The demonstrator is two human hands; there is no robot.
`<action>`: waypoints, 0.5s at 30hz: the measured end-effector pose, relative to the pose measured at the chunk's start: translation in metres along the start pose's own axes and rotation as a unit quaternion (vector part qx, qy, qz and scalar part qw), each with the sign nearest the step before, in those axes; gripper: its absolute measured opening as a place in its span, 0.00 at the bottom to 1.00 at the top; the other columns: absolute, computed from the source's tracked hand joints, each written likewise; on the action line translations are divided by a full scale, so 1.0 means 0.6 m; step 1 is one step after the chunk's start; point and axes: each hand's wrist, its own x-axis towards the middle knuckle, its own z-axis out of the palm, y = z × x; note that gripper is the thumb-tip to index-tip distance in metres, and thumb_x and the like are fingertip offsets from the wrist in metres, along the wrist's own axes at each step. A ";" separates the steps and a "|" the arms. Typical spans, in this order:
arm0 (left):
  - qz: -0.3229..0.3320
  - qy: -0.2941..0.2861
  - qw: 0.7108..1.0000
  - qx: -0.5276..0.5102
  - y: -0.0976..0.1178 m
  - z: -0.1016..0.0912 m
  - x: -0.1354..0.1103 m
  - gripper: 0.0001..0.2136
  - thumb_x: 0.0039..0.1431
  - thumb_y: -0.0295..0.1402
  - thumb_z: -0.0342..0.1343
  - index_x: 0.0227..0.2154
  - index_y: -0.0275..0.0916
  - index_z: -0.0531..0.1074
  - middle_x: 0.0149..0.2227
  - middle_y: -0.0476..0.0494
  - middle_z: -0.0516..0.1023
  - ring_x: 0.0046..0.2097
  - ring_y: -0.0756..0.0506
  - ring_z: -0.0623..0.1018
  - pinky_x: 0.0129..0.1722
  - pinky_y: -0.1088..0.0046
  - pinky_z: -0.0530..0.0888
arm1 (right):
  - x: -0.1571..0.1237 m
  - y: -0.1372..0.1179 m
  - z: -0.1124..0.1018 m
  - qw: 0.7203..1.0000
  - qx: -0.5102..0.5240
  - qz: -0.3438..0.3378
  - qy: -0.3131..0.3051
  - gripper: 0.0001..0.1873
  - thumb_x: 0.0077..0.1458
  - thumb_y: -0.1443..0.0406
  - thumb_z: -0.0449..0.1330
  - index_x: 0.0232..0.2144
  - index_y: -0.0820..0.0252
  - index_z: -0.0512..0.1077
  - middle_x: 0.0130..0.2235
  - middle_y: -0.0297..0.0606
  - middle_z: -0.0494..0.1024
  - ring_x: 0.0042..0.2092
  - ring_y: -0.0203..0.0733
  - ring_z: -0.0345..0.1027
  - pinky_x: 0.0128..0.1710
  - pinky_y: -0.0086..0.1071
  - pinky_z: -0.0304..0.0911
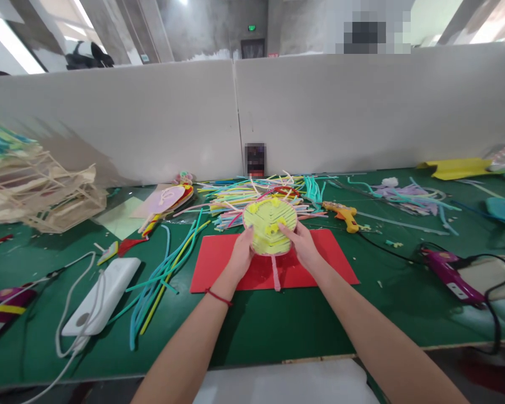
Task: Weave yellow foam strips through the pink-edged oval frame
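Between my two hands is a round yellow-green fan (263,216) made of rows of fuzzy strips, with yellow shapes on its face and a pink handle (276,274) pointing down toward me. My left hand (243,251) grips its left edge. At the lower right edge, my right hand (302,242) is closed on it, the thumb lying on the face near a yellow shape. The fingers behind the disc are hidden. Beneath it a red sheet (219,264) lies on the green table (278,325).
Behind the fan spreads a pile of coloured pipe cleaners (231,202). An orange glue gun (345,216) lies to the right, a purple hot tool (454,278) beyond it. Left are loose blue and yellow strips (164,275), a white power bank (103,297) with cables and a wooden-stick frame (63,191).
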 end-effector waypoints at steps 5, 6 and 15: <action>-0.047 0.003 0.995 -0.088 0.006 0.011 -0.009 0.25 0.39 0.39 0.65 0.43 0.33 0.72 0.46 0.35 0.75 0.47 0.37 0.75 0.48 0.59 0.71 | -0.001 -0.001 0.002 0.996 -0.073 -0.021 -0.037 0.20 0.42 0.59 0.64 0.39 0.59 0.70 0.43 0.40 0.76 0.44 0.47 0.70 0.43 0.41 0.67; -0.048 0.018 0.993 -0.109 0.007 0.011 -0.009 0.25 0.38 0.37 0.66 0.42 0.33 0.72 0.46 0.35 0.75 0.48 0.37 0.75 0.49 0.60 0.71 | 0.000 -0.003 0.001 0.994 -0.090 -0.046 -0.034 0.21 0.42 0.59 0.64 0.40 0.59 0.69 0.43 0.41 0.75 0.44 0.46 0.69 0.43 0.40 0.67; -0.033 0.076 0.992 -0.100 0.010 0.010 -0.006 0.26 0.34 0.37 0.67 0.39 0.31 0.74 0.44 0.34 0.76 0.47 0.36 0.75 0.47 0.59 0.71 | -0.004 -0.030 -0.012 0.932 -0.282 -0.226 0.034 0.09 0.48 0.60 0.60 0.34 0.56 0.70 0.50 0.41 0.66 0.48 0.44 0.64 0.37 0.35 0.66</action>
